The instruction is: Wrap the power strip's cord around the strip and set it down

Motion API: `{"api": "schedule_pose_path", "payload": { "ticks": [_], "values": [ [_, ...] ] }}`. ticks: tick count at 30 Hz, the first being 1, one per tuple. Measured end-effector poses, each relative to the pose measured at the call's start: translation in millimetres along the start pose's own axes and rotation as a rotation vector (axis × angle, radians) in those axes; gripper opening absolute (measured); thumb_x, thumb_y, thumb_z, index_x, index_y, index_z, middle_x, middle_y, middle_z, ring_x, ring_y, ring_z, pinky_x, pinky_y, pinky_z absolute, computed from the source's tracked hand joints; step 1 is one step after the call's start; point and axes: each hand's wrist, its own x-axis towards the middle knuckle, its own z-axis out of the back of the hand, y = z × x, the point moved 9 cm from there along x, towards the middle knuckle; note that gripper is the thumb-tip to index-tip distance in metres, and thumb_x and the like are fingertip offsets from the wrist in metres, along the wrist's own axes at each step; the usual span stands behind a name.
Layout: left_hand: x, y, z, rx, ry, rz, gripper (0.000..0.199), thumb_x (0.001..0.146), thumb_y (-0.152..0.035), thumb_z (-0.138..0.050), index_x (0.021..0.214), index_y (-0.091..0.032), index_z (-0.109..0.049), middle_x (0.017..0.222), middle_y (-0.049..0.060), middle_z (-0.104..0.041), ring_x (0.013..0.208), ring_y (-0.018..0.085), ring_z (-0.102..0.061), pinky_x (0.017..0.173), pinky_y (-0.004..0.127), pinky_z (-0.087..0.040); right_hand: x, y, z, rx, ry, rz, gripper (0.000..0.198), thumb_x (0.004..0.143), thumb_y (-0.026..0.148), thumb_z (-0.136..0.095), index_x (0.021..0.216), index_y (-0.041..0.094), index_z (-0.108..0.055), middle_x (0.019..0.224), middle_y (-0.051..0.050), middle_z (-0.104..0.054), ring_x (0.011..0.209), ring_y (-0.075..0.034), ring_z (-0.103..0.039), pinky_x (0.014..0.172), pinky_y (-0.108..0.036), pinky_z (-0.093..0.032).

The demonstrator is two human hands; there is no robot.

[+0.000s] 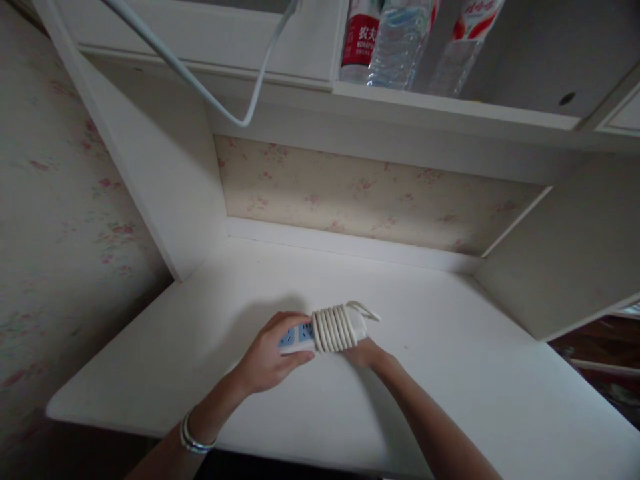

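Observation:
A white power strip (303, 337) with blue socket faces is held above the white desk. Its own white cord (334, 329) is wound round it in several tight coils, and a loose loop sticks out at the right end. My left hand (270, 353) grips the socket end, thumb below and fingers above. At the other end, my right hand (364, 352) is behind and under the coils; its fingers are mostly hidden by the strip and cord.
The white desk top (210, 333) spreads below, with a side panel (165, 160) at left and another at right. Overhead, plastic bottles (400, 47) stand on a shelf (450, 110). A pale bent rod or cable (200, 87) hangs at upper left.

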Motion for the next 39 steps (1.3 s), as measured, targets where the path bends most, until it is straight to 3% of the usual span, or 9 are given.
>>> {"api": "schedule_pose_path", "payload": {
  "ticks": [3, 8, 12, 17, 22, 26, 29, 34, 39],
  "values": [
    [2, 22, -2, 0.064, -0.077, 0.092, 0.051, 0.078, -0.027, -0.068, 0.125, -0.023, -0.05, 0.118, 0.009, -0.06, 0.105, 0.021, -0.057, 0.092, 0.038, -0.049, -16, 12, -22, 0.174, 0.209, 0.032, 0.029, 0.093, 0.033, -0.036, 0.091, 0.016, -0.06, 0.079, -0.007, -0.067, 0.065, -0.014, -0.059, 0.063, -0.024, -0.043],
    [3, 40, -15, 0.185, -0.12, 0.097, 0.049, 0.078, -0.022, -0.066, 0.125, -0.022, -0.051, 0.118, 0.008, -0.061, 0.107, 0.024, -0.055, 0.094, 0.042, -0.046, -39, 31, -48, 0.839, 0.504, -0.128, 0.025, 0.091, 0.035, -0.044, 0.111, 0.021, -0.044, 0.095, -0.005, -0.067, 0.06, -0.011, -0.061, 0.053, -0.02, -0.044],
    [0, 40, -31, 0.235, -0.108, 0.081, 0.046, 0.077, -0.018, -0.065, 0.121, -0.021, -0.055, 0.116, 0.008, -0.061, 0.106, 0.024, -0.055, 0.093, 0.042, -0.047, -42, 42, -51, 1.199, 0.571, -0.137, 0.023, 0.083, 0.034, -0.053, 0.095, 0.015, -0.056, 0.105, -0.012, -0.067, 0.074, -0.016, -0.066, 0.075, -0.031, -0.049],
    [-5, 42, -46, 0.236, -0.102, 0.082, 0.047, 0.08, -0.017, -0.061, 0.126, -0.022, -0.054, 0.12, 0.009, -0.059, 0.109, 0.024, -0.055, 0.094, 0.041, -0.049, -38, 27, -52, 1.523, 0.477, -0.128, 0.051, 0.084, 0.046, -0.033, 0.106, 0.009, -0.061, 0.112, -0.02, -0.065, 0.085, -0.024, -0.068, 0.091, -0.044, -0.043],
    [-10, 44, -57, 0.249, -0.082, 0.055, 0.044, 0.085, -0.018, -0.056, 0.129, -0.024, -0.052, 0.121, 0.01, -0.059, 0.11, 0.024, -0.054, 0.094, 0.044, -0.049, -27, -1, -45, 1.429, 0.135, -0.109, 0.037, 0.08, 0.035, -0.05, 0.106, 0.014, -0.065, 0.107, -0.014, -0.068, 0.076, -0.019, -0.064, 0.083, -0.036, -0.045],
    [-14, 41, -65, 0.276, -0.045, 0.027, 0.043, 0.086, -0.023, -0.058, 0.128, -0.024, -0.053, 0.12, 0.01, -0.059, 0.109, 0.024, -0.054, 0.092, 0.044, -0.05, -19, -5, -33, 1.092, -0.078, -0.086, 0.044, 0.091, 0.047, -0.044, 0.073, 0.014, -0.067, 0.063, -0.005, -0.061, 0.059, -0.013, -0.051, 0.064, -0.027, -0.041],
    [-14, 40, -69, 0.313, -0.008, 0.031, 0.044, 0.083, -0.021, -0.06, 0.127, -0.024, -0.054, 0.121, 0.009, -0.057, 0.111, 0.024, -0.052, 0.095, 0.044, -0.048, -14, 5, -23, 0.785, -0.15, -0.071, 0.051, 0.091, 0.051, -0.042, 0.058, 0.015, -0.057, 0.052, 0.002, -0.046, 0.051, -0.01, -0.039, 0.053, -0.023, -0.032],
    [-13, 40, -74, 0.356, 0.051, 0.048, 0.036, 0.083, -0.021, -0.061, 0.119, -0.022, -0.058, 0.118, 0.009, -0.058, 0.111, 0.025, -0.051, 0.096, 0.044, -0.047, -7, 22, -10, 0.46, -0.237, -0.04, 0.042, 0.091, 0.047, -0.045, 0.069, 0.018, -0.065, 0.058, 0.002, -0.053, 0.056, -0.011, -0.045, 0.054, -0.021, -0.032],
    [-12, 36, -73, 0.321, 0.038, 0.047, 0.033, 0.081, -0.02, -0.062, 0.114, -0.021, -0.058, 0.115, 0.009, -0.059, 0.109, 0.025, -0.052, 0.095, 0.045, -0.046, -13, 7, -12, 0.412, -0.353, -0.193, 0.031, 0.086, 0.048, -0.054, 0.093, 0.022, -0.07, 0.06, 0.002, -0.062, 0.05, -0.013, -0.051, 0.05, -0.022, -0.036]
  ]
}}
